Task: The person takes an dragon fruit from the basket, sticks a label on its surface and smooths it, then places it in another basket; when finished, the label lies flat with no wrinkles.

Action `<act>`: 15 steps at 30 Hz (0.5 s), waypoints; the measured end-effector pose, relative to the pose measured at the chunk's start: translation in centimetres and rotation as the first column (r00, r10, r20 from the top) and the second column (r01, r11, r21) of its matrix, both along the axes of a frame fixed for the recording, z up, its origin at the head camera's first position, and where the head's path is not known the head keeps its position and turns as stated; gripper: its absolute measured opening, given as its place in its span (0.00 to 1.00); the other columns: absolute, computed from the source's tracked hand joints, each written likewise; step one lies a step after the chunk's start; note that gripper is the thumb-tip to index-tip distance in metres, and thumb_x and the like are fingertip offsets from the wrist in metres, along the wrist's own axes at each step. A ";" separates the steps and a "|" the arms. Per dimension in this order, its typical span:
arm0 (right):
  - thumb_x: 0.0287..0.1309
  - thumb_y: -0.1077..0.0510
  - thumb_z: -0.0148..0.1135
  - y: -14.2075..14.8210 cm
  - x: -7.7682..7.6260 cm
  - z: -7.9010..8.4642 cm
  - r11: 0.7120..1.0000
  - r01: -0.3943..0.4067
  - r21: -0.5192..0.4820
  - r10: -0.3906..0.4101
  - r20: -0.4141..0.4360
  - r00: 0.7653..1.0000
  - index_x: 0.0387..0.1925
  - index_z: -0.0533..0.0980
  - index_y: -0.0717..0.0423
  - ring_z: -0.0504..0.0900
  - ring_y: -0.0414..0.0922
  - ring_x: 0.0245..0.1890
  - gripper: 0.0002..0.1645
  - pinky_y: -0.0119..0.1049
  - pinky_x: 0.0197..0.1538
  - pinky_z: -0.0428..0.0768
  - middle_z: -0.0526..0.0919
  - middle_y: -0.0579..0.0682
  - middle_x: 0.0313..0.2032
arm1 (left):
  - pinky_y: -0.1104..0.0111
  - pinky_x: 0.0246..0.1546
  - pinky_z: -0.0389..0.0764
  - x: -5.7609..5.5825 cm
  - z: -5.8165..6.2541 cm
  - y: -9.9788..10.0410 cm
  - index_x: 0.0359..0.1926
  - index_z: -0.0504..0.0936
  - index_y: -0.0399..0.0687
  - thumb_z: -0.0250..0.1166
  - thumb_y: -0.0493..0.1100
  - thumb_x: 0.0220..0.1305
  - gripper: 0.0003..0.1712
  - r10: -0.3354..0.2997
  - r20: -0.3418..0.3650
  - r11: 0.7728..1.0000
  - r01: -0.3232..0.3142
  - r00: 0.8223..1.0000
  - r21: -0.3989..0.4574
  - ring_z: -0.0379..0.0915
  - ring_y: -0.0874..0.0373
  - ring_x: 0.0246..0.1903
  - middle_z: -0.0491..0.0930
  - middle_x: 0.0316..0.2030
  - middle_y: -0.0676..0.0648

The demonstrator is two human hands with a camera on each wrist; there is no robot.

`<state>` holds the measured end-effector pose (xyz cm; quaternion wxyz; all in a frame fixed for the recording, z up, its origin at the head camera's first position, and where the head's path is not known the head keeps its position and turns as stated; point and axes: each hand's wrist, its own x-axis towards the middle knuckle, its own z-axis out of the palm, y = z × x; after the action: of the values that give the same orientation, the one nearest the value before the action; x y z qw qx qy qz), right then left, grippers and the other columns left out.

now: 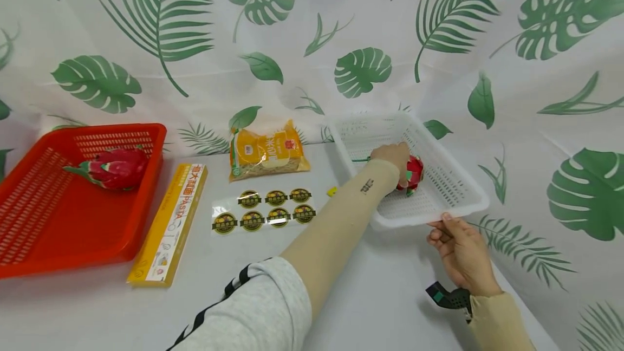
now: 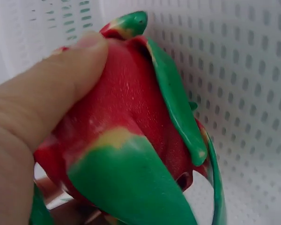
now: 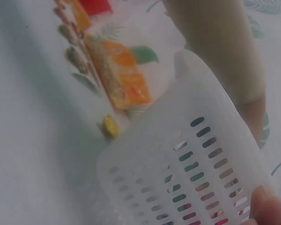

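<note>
A red dragon fruit with green scales (image 2: 131, 93) is inside the white perforated basket (image 1: 448, 161). My left hand (image 1: 392, 156) reaches into that basket and grips the fruit. In the left wrist view its thumb (image 2: 65, 75) presses along the fruit's side, while the other fingers are mostly hidden beneath. At the basket's near rim, my right hand (image 1: 463, 251) pinches the edge between thumb and fingers. The right wrist view shows those fingertips (image 3: 267, 206) at the basket's side wall, with red and green showing through its slots.
On the far left a red basket (image 1: 83, 232) holds another dragon fruit (image 1: 119, 169). Beside it lies a yellow pasta box (image 1: 170, 226). An orange food bag (image 1: 268, 153) stands near the patterned backdrop, behind a sheet of round stickers (image 1: 252, 220). A small yellow piece (image 1: 332, 191) lies by the white basket.
</note>
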<state>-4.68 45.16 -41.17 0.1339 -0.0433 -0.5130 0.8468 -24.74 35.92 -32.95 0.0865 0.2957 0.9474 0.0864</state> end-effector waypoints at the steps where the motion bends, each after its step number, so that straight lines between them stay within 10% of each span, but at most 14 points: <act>1: 0.80 0.62 0.47 -0.1 0.0 0.0 1.000 -0.001 -0.004 0.001 0.000 1.000 0.40 0.81 0.59 0.84 0.39 0.30 0.16 0.30 0.38 0.84 0.90 0.49 0.34 | 0.69 0.54 0.82 0.2 0.0 -0.2 0.61 0.73 0.60 0.80 0.59 0.55 0.37 0.008 0.008 1.000 -0.008 1.000 -0.004 0.81 0.63 0.53 0.82 0.56 0.59; 15: 0.79 0.62 0.49 -0.3 -0.2 0.0 1.000 0.023 -0.016 -0.023 -0.006 1.000 0.40 0.79 0.59 0.85 0.41 0.30 0.13 0.31 0.39 0.85 0.90 0.49 0.34 | 0.68 0.55 0.82 -0.1 1.6 -3.8 0.66 0.69 0.59 0.72 0.60 0.64 0.35 0.013 0.016 0.997 -0.014 1.000 0.075 0.79 0.61 0.56 0.78 0.60 0.57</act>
<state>-4.90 44.81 -41.14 0.1447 -0.0477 -0.5055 0.8493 -24.81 32.16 -31.36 0.0820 0.2918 0.9447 0.1250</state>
